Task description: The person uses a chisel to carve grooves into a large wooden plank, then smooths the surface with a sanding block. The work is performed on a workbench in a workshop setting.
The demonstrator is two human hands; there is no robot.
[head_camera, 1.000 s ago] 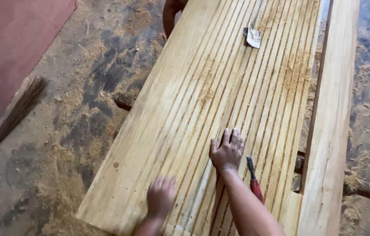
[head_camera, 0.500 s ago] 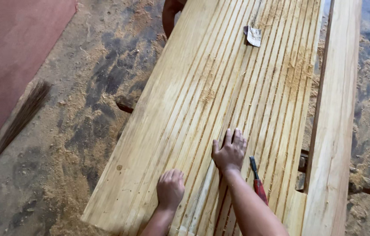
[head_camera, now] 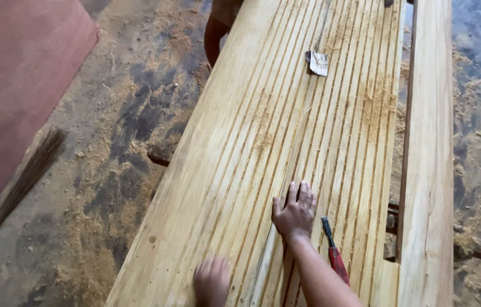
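Note:
A long pale wooden panel (head_camera: 286, 131) cut with lengthwise grooves fills the middle of the view. My right hand (head_camera: 294, 213) lies flat on it with the fingers spread, holding nothing. My left hand (head_camera: 212, 281) is at the bottom edge, blurred, with its fingers curled down onto the panel. Whether anything is under it is hidden. A chisel with a red handle (head_camera: 336, 258) lies in a groove just right of my right wrist. A small scrap of sandpaper (head_camera: 318, 62) rests on the panel farther up.
A thick plain plank (head_camera: 428, 170) runs along the panel's right side. Sawdust covers the dark floor (head_camera: 109, 170). A broom (head_camera: 21, 185) lies at the left, beside a reddish board (head_camera: 13, 68). Another person's leg (head_camera: 216, 34) stands at the panel's far left edge.
My left hand has slid back toward me along the grooves, after moving up the panel earlier. My right hand has stayed flat in the same place.

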